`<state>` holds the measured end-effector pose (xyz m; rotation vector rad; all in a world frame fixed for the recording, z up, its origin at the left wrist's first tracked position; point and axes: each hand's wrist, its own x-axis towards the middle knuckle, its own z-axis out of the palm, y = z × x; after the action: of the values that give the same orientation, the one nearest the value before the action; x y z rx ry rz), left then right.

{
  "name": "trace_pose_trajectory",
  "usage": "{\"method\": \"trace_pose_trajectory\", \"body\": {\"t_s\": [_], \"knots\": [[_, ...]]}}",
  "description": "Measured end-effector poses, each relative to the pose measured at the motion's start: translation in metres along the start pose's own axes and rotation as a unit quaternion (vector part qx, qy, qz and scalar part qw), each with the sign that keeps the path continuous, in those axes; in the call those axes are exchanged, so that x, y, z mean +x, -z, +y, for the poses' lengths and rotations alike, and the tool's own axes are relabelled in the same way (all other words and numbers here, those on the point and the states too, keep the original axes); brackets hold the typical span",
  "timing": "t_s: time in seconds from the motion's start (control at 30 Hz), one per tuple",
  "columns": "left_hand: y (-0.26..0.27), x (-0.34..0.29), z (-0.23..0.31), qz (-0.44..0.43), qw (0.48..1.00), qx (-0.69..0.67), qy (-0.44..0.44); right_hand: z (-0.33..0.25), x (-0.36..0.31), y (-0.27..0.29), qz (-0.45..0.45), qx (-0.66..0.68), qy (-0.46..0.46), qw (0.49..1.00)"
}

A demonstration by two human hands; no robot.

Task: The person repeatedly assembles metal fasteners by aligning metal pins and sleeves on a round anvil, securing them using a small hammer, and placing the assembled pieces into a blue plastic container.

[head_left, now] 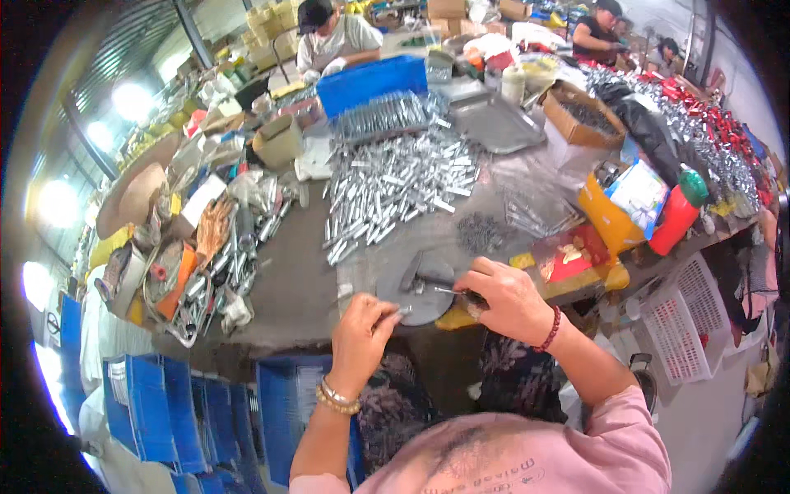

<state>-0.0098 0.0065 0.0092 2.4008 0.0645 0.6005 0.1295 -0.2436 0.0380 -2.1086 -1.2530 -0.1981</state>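
The left forearm (pixel 321 436) is slanting forward to the table's (pixel 288 272) near edge, the left hand (pixel 362 333) pinching with thumb and forefinger. The right forearm (pixel 599 366) is angling in from the right, the right hand (pixel 512 298) hovering at that edge with curled fingers.

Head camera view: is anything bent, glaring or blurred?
Head view: the table looks bowed and the corners black; same view, the left-side lamps blow out white; there too, the small piece in the left hand is too blurred to identify.

From here the thin held rod (pixel 446 290) seems shiny metal; the heaped pieces (pixel 403 185) gleam, glossy metal; the blue bin (pixel 374 84), smooth plastic.
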Motion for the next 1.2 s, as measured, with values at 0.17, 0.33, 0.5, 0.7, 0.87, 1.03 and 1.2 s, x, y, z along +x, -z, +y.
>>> {"method": "trace_pose_trajectory", "body": {"t_s": [0.17,0.33,0.5,0.7,0.87,1.03,1.2], "knots": [[-0.001,0.007,0.004,0.005,1.0,-0.003,-0.003,-0.013,0.008,-0.02,-0.004,-0.03,0.038,0.999],[-0.003,0.007,0.0,-0.011,0.999,-0.037,0.023,-0.014,0.01,-0.031,-0.001,-0.071,0.065,0.995],[-0.004,0.004,0.001,-0.014,0.998,-0.055,0.031,-0.013,0.009,-0.035,0.005,-0.076,0.081,0.994],[-0.001,0.001,0.0,-0.004,0.999,-0.022,0.023,-0.013,0.013,-0.034,0.003,-0.074,0.103,0.992],[-0.008,0.004,-0.002,0.003,1.0,-0.019,0.014,-0.007,0.015,-0.036,0.0,-0.085,0.115,0.99],[-0.01,0.002,0.0,0.024,1.0,-0.017,0.0,-0.008,0.016,-0.049,0.011,-0.076,0.128,0.989],[-0.007,0.0,0.004,0.029,1.0,-0.002,-0.008,0.012,0.013,-0.032,0.114,-0.04,0.064,0.991]]}}
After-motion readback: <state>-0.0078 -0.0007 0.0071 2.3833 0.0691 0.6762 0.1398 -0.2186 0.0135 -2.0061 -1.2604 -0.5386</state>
